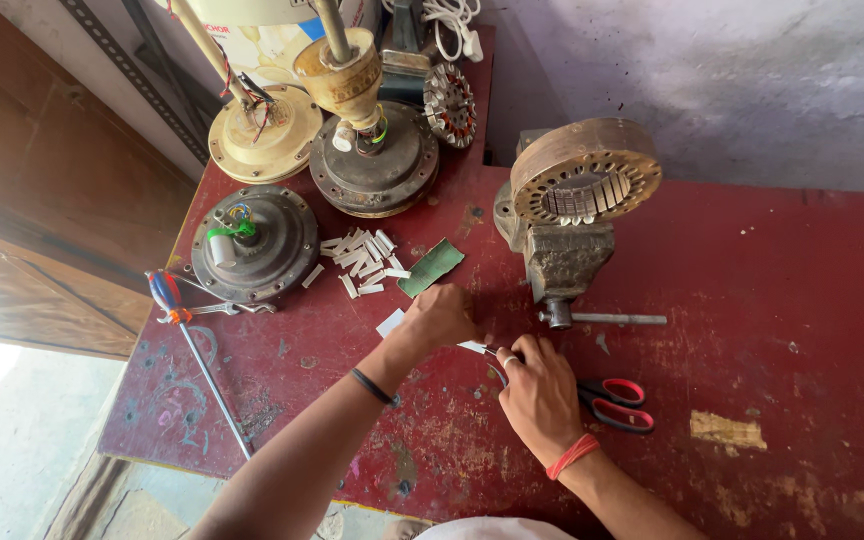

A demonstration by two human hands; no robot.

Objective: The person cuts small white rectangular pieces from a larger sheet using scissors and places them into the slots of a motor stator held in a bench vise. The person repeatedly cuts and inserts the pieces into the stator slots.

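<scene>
Red, chipped tabletop (752, 300) carries a vise (562, 255) gripping a round slotted stator core (584, 172) near its back edge. Toward the front edge, the left hand (437, 318) and right hand (542, 392) pinch a small white paper strip (472, 347) between closed fingertips, red-handled scissors (617, 403) just beside.
</scene>
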